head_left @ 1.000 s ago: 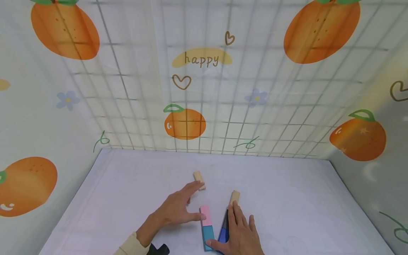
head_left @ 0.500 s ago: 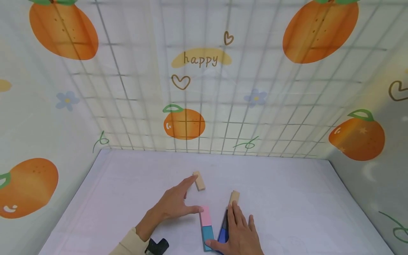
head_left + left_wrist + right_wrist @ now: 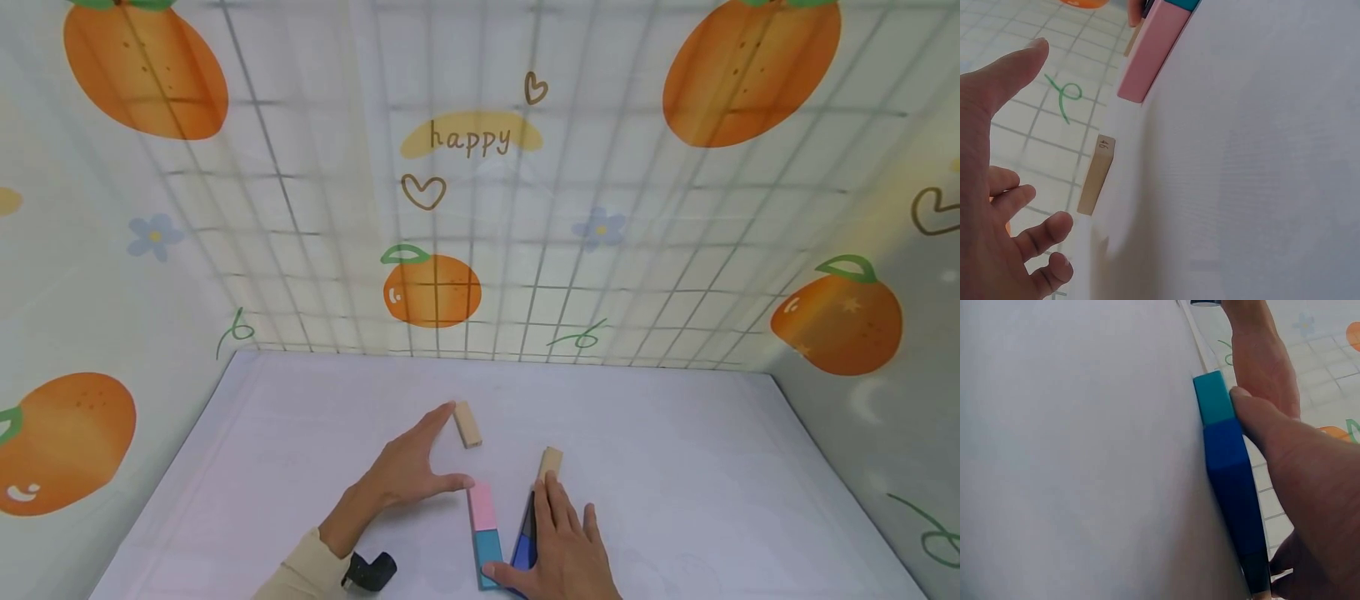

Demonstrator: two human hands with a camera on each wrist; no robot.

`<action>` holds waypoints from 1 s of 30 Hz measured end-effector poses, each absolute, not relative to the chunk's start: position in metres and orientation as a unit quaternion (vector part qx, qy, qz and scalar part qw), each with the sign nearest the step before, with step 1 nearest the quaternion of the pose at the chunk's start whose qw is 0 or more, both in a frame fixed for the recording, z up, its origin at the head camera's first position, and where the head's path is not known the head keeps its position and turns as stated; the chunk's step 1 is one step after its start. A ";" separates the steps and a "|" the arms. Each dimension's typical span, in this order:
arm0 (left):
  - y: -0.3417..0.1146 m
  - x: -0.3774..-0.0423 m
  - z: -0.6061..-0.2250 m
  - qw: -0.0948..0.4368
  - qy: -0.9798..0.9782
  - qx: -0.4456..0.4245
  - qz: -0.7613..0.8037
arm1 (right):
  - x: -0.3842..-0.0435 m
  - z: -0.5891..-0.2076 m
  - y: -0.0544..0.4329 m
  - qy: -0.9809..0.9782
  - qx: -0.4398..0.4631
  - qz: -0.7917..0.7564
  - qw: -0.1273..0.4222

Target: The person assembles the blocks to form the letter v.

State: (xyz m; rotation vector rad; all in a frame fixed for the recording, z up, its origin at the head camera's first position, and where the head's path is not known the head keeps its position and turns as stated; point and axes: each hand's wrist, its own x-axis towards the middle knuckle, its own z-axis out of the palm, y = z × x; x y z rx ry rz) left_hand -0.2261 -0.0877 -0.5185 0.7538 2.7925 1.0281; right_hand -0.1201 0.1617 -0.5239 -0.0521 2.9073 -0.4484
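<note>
My left hand hovers with thumb and index finger spread. Its index fingertip is by the far end of a plain wooden block, which bears a number in the left wrist view; its thumb tip is at the far corner of a pink block. A teal block continues the pink one end to end. My right hand lies with straight fingers along a second row: a blue block, a black block and a wooden block. Its thumb touches the teal block. The two rows form a narrow V.
A white cloth covers the table. Patterned curtains with printed oranges stand behind and at both sides. A black device is on the left wrist.
My left hand has moved slightly away and to the left. Its index finger has come off the loose wooden block, and its thumb has slid to the pink block's far corner. The right hand stays put.
</note>
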 end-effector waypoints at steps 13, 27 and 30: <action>-0.088 -0.235 -0.522 0.020 0.915 0.227 0.332 | -0.120 -0.524 0.161 0.983 -0.017 -0.152 0.099; -0.084 -0.244 -0.527 0.010 0.923 0.208 0.322 | -0.119 -0.524 0.162 0.983 -0.009 -0.152 0.104; -0.083 -0.247 -0.530 0.009 0.926 0.204 0.318 | -0.119 -0.523 0.162 0.983 -0.010 -0.154 0.104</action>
